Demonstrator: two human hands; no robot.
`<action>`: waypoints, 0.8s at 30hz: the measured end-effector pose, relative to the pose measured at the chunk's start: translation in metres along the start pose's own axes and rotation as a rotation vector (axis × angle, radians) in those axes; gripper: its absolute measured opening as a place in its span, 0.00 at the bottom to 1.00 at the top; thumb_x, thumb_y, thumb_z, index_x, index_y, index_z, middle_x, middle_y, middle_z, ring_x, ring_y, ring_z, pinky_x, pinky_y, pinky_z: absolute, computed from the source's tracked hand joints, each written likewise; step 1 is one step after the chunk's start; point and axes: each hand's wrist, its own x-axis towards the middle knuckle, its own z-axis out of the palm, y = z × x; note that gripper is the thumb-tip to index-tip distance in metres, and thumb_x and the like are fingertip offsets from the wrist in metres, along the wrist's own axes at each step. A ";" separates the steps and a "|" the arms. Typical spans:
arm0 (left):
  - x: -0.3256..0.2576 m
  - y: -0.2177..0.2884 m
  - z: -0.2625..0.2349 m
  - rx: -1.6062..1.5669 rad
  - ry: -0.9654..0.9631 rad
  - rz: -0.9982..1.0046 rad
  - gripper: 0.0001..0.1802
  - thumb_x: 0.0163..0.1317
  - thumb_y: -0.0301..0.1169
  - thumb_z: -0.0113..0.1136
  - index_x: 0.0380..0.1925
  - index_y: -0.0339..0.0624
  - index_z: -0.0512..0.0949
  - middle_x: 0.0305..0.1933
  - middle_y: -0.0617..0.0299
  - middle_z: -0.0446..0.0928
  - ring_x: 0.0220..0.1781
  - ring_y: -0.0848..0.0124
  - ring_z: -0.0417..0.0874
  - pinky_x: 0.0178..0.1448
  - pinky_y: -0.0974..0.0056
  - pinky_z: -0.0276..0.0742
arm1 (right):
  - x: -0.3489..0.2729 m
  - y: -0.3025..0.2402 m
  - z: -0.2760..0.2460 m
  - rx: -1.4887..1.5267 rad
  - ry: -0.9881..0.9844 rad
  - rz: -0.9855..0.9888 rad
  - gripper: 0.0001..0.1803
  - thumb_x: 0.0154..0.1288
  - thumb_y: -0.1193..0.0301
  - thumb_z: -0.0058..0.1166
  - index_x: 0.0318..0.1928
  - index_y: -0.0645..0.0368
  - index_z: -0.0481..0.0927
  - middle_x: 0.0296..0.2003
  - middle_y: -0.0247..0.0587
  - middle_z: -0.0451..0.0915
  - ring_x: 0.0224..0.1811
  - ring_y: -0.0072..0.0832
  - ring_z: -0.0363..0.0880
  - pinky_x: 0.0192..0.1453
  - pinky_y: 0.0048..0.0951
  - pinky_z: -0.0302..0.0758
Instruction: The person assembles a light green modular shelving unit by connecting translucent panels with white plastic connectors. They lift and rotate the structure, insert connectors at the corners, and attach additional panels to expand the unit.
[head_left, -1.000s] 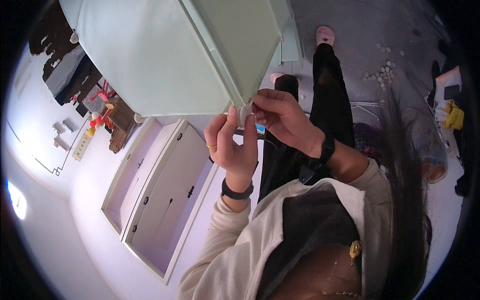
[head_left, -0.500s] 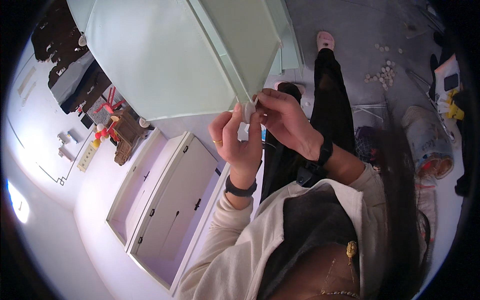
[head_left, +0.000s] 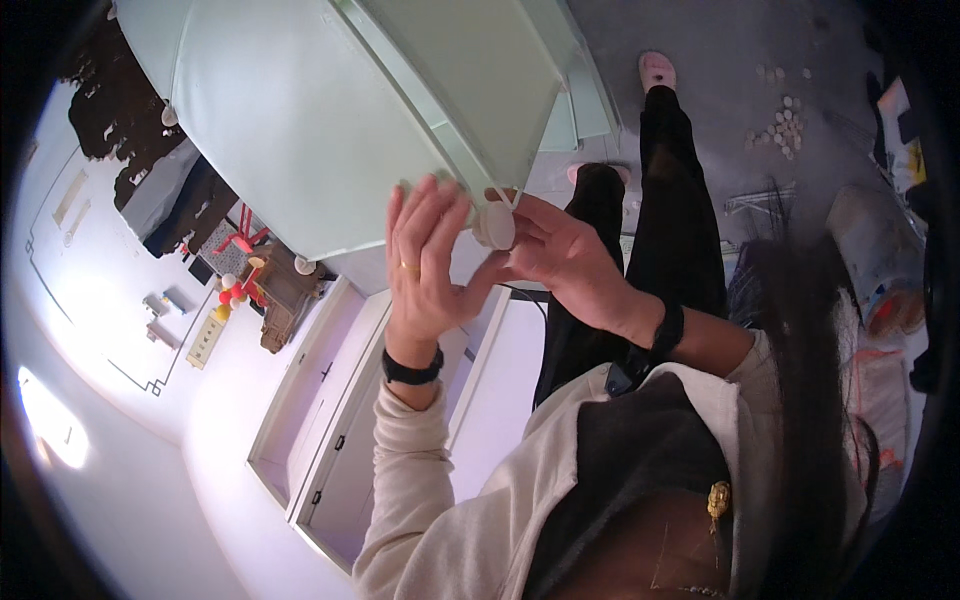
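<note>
A large pale green panelled frame (head_left: 300, 130) fills the upper middle, with thin rods along its panel edges. At its lower corner sits a white round connector (head_left: 495, 226), with a white rod end standing out beside it. My right hand (head_left: 575, 255) grips this connector from behind and the right, its fingertips partly hidden by it. My left hand (head_left: 430, 255) is open, fingers stretched up over the edge of the green panel and slightly blurred. The left thumb points toward the right hand, just below the connector.
Several loose white round pieces (head_left: 780, 128) lie on the grey floor at the upper right. More white round pieces (head_left: 305, 265) sit on other corners of the frame. A white cabinet (head_left: 340, 400) stands at lower left, and bags (head_left: 880, 260) lie at the right.
My left hand has let go of the round connector, moved left and opened its fingers against the panel. The right hand stays at the connector. The whole view has shifted slightly.
</note>
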 end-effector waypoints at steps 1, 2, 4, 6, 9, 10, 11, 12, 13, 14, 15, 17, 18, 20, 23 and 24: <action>-0.003 -0.005 -0.002 0.060 -0.057 0.002 0.41 0.45 0.37 0.70 0.61 0.41 0.67 0.64 0.52 0.65 0.71 0.54 0.60 0.73 0.43 0.45 | 0.000 0.002 0.004 -0.173 0.029 -0.081 0.28 0.65 0.61 0.57 0.60 0.63 0.67 0.47 0.40 0.77 0.47 0.24 0.77 0.50 0.26 0.75; -0.005 -0.011 -0.004 0.134 -0.125 -0.022 0.41 0.47 0.39 0.69 0.63 0.40 0.65 0.67 0.51 0.63 0.73 0.53 0.57 0.74 0.42 0.41 | 0.001 0.004 0.009 -0.348 0.056 -0.164 0.28 0.64 0.61 0.58 0.59 0.63 0.68 0.45 0.39 0.78 0.46 0.24 0.77 0.50 0.24 0.75; -0.003 -0.021 0.001 0.209 -0.098 0.098 0.38 0.57 0.48 0.56 0.65 0.40 0.64 0.71 0.53 0.57 0.75 0.56 0.54 0.75 0.41 0.34 | 0.007 0.013 0.022 -0.253 0.224 -0.180 0.25 0.59 0.62 0.63 0.48 0.67 0.72 0.37 0.37 0.78 0.39 0.19 0.76 0.43 0.19 0.72; -0.002 -0.024 0.009 0.331 -0.027 0.183 0.37 0.60 0.52 0.51 0.64 0.40 0.64 0.71 0.56 0.58 0.75 0.58 0.53 0.75 0.41 0.34 | 0.018 0.026 0.036 -0.170 0.370 -0.325 0.22 0.58 0.63 0.64 0.43 0.68 0.73 0.34 0.36 0.77 0.36 0.17 0.74 0.40 0.19 0.71; -0.005 -0.027 0.014 0.396 0.028 0.198 0.31 0.66 0.52 0.42 0.63 0.45 0.67 0.71 0.62 0.60 0.75 0.60 0.54 0.74 0.40 0.33 | 0.025 0.038 0.036 -0.090 0.424 -0.372 0.20 0.56 0.63 0.65 0.37 0.67 0.74 0.31 0.33 0.75 0.33 0.15 0.70 0.37 0.19 0.68; -0.005 -0.029 0.014 0.411 0.043 0.208 0.30 0.67 0.51 0.40 0.63 0.46 0.67 0.71 0.63 0.61 0.75 0.60 0.54 0.74 0.40 0.33 | 0.027 0.041 0.036 -0.093 0.434 -0.406 0.20 0.56 0.63 0.65 0.37 0.67 0.74 0.31 0.33 0.74 0.33 0.15 0.70 0.37 0.19 0.67; -0.004 -0.029 0.015 0.388 0.067 0.204 0.27 0.70 0.49 0.37 0.63 0.51 0.68 0.70 0.67 0.62 0.74 0.61 0.55 0.75 0.41 0.33 | 0.028 0.042 0.036 -0.117 0.425 -0.460 0.20 0.57 0.63 0.65 0.38 0.67 0.74 0.31 0.32 0.74 0.32 0.15 0.68 0.36 0.19 0.66; -0.004 -0.029 0.015 0.393 0.078 0.214 0.27 0.70 0.49 0.37 0.63 0.52 0.69 0.70 0.68 0.62 0.74 0.62 0.56 0.75 0.41 0.33 | 0.028 0.044 0.036 -0.144 0.439 -0.488 0.20 0.57 0.63 0.65 0.38 0.67 0.74 0.31 0.32 0.74 0.32 0.15 0.69 0.36 0.18 0.67; -0.004 -0.028 0.014 0.404 0.088 0.216 0.26 0.70 0.49 0.37 0.62 0.53 0.69 0.70 0.68 0.62 0.74 0.62 0.56 0.75 0.41 0.33 | 0.029 0.046 0.037 -0.172 0.452 -0.515 0.19 0.57 0.64 0.64 0.38 0.67 0.74 0.31 0.33 0.74 0.32 0.15 0.69 0.36 0.18 0.67; -0.003 -0.028 0.014 0.417 0.099 0.222 0.26 0.70 0.50 0.37 0.62 0.54 0.69 0.70 0.69 0.62 0.74 0.63 0.56 0.75 0.41 0.33 | 0.029 0.048 0.037 -0.196 0.465 -0.541 0.18 0.58 0.64 0.64 0.38 0.67 0.74 0.31 0.33 0.75 0.32 0.15 0.70 0.36 0.18 0.67; -0.004 -0.027 0.014 0.412 0.094 0.203 0.25 0.70 0.50 0.38 0.62 0.57 0.69 0.69 0.70 0.63 0.73 0.63 0.58 0.75 0.41 0.33 | 0.029 0.050 0.036 -0.198 0.440 -0.531 0.18 0.59 0.66 0.63 0.39 0.67 0.73 0.32 0.34 0.75 0.33 0.15 0.71 0.37 0.18 0.70; -0.005 -0.026 0.013 0.399 0.079 0.208 0.25 0.70 0.49 0.38 0.62 0.59 0.69 0.69 0.71 0.63 0.73 0.63 0.58 0.75 0.42 0.33 | 0.025 0.051 0.033 -0.200 0.390 -0.515 0.17 0.61 0.68 0.61 0.41 0.66 0.70 0.36 0.38 0.77 0.34 0.14 0.75 0.39 0.18 0.75; -0.005 -0.026 0.012 0.392 0.072 0.210 0.24 0.70 0.49 0.39 0.62 0.59 0.70 0.69 0.71 0.63 0.73 0.63 0.58 0.75 0.42 0.33 | 0.026 0.052 0.034 -0.171 0.394 -0.525 0.17 0.61 0.68 0.61 0.41 0.66 0.70 0.36 0.38 0.77 0.35 0.15 0.76 0.40 0.19 0.76; -0.004 -0.027 0.008 0.332 0.062 0.216 0.22 0.67 0.45 0.44 0.61 0.64 0.71 0.69 0.73 0.63 0.73 0.63 0.57 0.75 0.42 0.33 | 0.028 0.054 0.037 -0.113 0.396 -0.553 0.16 0.61 0.67 0.60 0.40 0.66 0.70 0.36 0.39 0.77 0.35 0.17 0.77 0.42 0.22 0.78; 0.000 -0.026 -0.003 0.303 -0.004 0.255 0.22 0.65 0.41 0.48 0.59 0.59 0.72 0.71 0.68 0.61 0.75 0.61 0.54 0.74 0.42 0.32 | 0.026 0.051 0.042 0.008 0.403 -0.533 0.18 0.58 0.69 0.63 0.39 0.69 0.71 0.32 0.38 0.77 0.33 0.19 0.78 0.38 0.21 0.78; 0.003 -0.026 -0.007 0.329 -0.037 0.268 0.21 0.65 0.40 0.48 0.59 0.59 0.72 0.71 0.69 0.61 0.75 0.61 0.54 0.74 0.42 0.32 | 0.026 0.049 0.042 -0.008 0.403 -0.525 0.18 0.58 0.69 0.63 0.39 0.70 0.71 0.33 0.39 0.77 0.33 0.20 0.78 0.38 0.22 0.80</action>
